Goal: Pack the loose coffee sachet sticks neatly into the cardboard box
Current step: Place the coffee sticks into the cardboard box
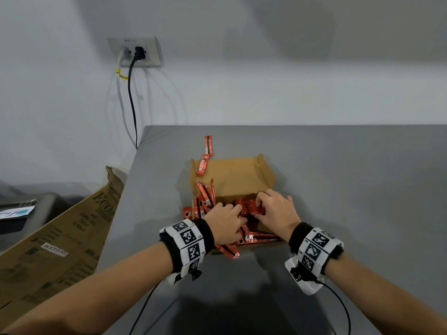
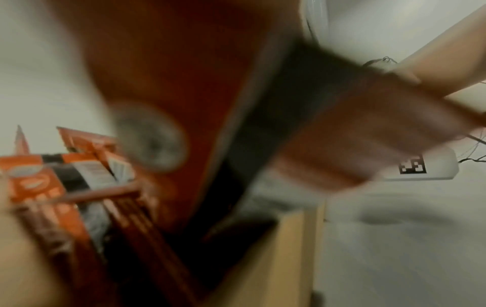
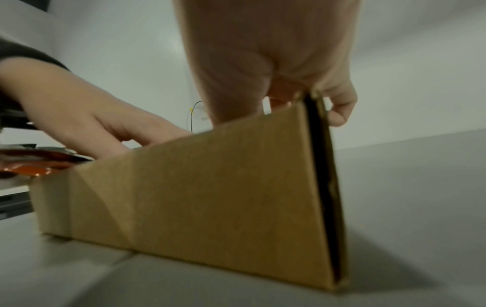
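In the box [image 1: 232, 175], sachets [image 1: 251, 209] under both hands [image 1: 251, 213]

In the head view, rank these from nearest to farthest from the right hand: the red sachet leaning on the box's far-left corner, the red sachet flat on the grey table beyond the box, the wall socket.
1. Red sachet leaning on the cardboard box's far-left corner.
2. Red sachet flat on the grey table, just beyond it.
3. Wall socket, far left, up the wall.

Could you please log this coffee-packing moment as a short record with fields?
Surface: grey table
Container: open cardboard box, lid flap folded back
Contents: red coffee sachet sticks heaped inside, some poking over the left wall
Strays: one sachet on the table beyond the box
Left hand: on the heap
Right hand: fingers curled over the bundle
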Action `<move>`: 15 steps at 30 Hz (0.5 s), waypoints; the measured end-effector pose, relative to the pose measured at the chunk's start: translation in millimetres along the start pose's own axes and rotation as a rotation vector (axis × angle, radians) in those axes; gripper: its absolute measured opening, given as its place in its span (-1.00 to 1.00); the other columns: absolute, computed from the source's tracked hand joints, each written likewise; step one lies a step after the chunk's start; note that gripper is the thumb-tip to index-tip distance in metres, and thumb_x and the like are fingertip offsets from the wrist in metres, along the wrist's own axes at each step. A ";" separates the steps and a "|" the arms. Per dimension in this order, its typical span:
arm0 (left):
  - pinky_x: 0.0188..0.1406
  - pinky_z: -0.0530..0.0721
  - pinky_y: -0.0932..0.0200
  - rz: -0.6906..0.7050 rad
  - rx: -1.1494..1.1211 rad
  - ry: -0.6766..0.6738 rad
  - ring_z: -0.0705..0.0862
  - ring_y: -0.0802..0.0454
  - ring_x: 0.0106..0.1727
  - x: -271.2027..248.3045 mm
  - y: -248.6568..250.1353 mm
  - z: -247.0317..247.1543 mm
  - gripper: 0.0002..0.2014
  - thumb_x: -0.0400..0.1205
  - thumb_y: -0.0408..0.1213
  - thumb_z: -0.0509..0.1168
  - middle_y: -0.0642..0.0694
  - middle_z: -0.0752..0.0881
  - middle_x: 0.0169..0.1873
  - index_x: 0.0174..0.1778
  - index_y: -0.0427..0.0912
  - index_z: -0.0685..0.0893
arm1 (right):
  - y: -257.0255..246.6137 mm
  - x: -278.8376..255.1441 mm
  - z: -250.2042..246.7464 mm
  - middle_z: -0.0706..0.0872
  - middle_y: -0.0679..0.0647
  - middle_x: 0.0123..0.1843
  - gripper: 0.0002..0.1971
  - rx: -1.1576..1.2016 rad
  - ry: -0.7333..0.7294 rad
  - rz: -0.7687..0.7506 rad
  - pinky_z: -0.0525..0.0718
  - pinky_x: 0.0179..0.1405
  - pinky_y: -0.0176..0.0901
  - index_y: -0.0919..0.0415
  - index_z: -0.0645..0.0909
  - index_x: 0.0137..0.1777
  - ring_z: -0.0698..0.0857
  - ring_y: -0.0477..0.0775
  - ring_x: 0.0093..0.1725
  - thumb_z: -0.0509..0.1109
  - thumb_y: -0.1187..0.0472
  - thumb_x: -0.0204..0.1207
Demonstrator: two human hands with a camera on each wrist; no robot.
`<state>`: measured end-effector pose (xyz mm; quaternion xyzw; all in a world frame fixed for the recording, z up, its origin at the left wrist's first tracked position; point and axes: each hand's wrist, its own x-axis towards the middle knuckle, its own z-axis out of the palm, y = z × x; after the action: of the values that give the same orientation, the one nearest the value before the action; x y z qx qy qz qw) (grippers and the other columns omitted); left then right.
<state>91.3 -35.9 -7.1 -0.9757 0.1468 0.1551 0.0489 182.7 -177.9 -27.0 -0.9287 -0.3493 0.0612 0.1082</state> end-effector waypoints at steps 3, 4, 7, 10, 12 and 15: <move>0.06 0.51 0.01 -0.004 -0.024 -0.024 0.57 -0.17 0.16 1.5 -0.4 -4.2 -0.56 0.69 -0.10 0.07 -0.24 0.48 0.25 0.45 -0.23 0.42 | 0.4 1.4 1.2 0.54 -0.05 0.01 -0.83 -0.001 0.006 0.008 0.41 0.05 0.01 0.08 0.50 -0.04 0.54 0.05 0.11 0.41 0.09 0.46; 0.04 0.51 0.02 -0.003 -0.032 -0.025 0.57 -0.18 0.14 1.3 -0.8 -5.5 -0.58 0.68 -0.11 0.08 -0.25 0.50 0.23 0.39 -0.27 0.45 | 0.2 1.8 1.4 0.54 -0.04 0.01 -0.84 0.001 0.006 0.012 0.42 0.05 0.01 0.08 0.50 -0.05 0.55 0.05 0.10 0.40 0.09 0.46; 0.03 0.51 0.02 -0.004 -0.051 -0.034 0.58 -0.18 0.13 0.9 -2.0 -7.1 -0.60 0.67 -0.12 0.10 -0.25 0.50 0.21 0.33 -0.30 0.48 | -0.8 2.1 1.7 0.55 -0.02 0.04 -0.85 -0.013 -0.001 0.021 0.45 0.08 0.03 0.08 0.49 -0.04 0.55 0.06 0.11 0.39 0.12 0.47; 0.03 0.53 0.03 -0.006 -0.085 -0.040 0.58 -0.17 0.11 0.8 -3.3 -8.5 -0.60 0.66 -0.11 0.12 -0.24 0.52 0.19 0.30 -0.31 0.49 | -2.5 1.2 2.3 0.57 0.01 0.08 -0.84 -0.081 -0.004 0.014 0.45 0.06 0.05 0.10 0.49 0.01 0.56 0.11 0.13 0.36 0.16 0.47; 0.00 0.53 0.05 -0.007 -0.107 -0.040 0.58 -0.14 0.07 0.0 -5.0 -8.5 -0.61 0.65 -0.09 0.13 -0.22 0.52 0.15 0.27 -0.31 0.51 | -4.0 1.4 1.7 0.58 0.01 0.10 -0.81 -0.127 -0.011 0.009 0.43 0.07 0.05 0.11 0.49 0.07 0.56 0.12 0.14 0.35 0.16 0.48; -0.02 0.56 0.04 -0.010 -0.136 -0.022 0.58 -0.09 0.00 -1.4 -6.7 -6.9 -0.58 0.65 -0.01 0.13 -0.20 0.48 0.12 0.22 -0.29 0.55 | -4.4 1.6 0.3 0.60 0.01 0.12 -0.79 -0.138 -0.021 0.001 0.41 0.07 0.05 0.11 0.48 0.10 0.56 0.13 0.16 0.34 0.16 0.48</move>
<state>94.1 -30.1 0.2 -0.9757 0.1304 0.1754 -0.0151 181.0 -173.6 -26.3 -0.9335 -0.3532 0.0468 0.0401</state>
